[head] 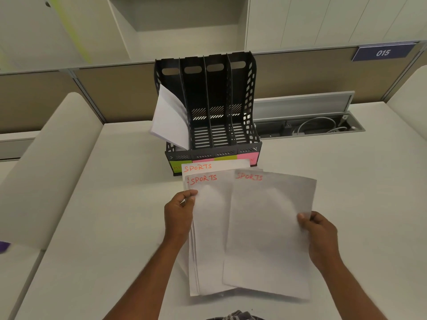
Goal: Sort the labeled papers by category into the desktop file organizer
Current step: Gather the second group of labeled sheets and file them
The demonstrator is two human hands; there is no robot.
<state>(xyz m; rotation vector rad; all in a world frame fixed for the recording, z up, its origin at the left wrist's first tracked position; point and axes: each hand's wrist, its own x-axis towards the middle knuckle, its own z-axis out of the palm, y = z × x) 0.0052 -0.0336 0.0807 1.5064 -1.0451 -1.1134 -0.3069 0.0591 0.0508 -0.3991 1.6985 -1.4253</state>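
Above the white desk [111, 204], low in the head view: single sheet headed "SPORTS" [268, 232], pinched at its right edge by the right hand [320, 236], thumb on top. Overlapping it on the left: stack of papers [209, 239], top sheet also headed "SPORTS", gripped at its left edge by the left hand [179, 215], fingers curling round the edge. Showing behind the stack: a further sheet with the same orange heading. Just beyond: black four-slot file organizer [240, 107], standing upright against the partition, with green and pink sticky labels [248, 156] along its front base. Leaning and curling out of the leftmost slot: white sheets [169, 118]. Right of the organizer: open cable tray [309, 127] holding white cables. Upper right: blue plate reading "015" [383, 52].
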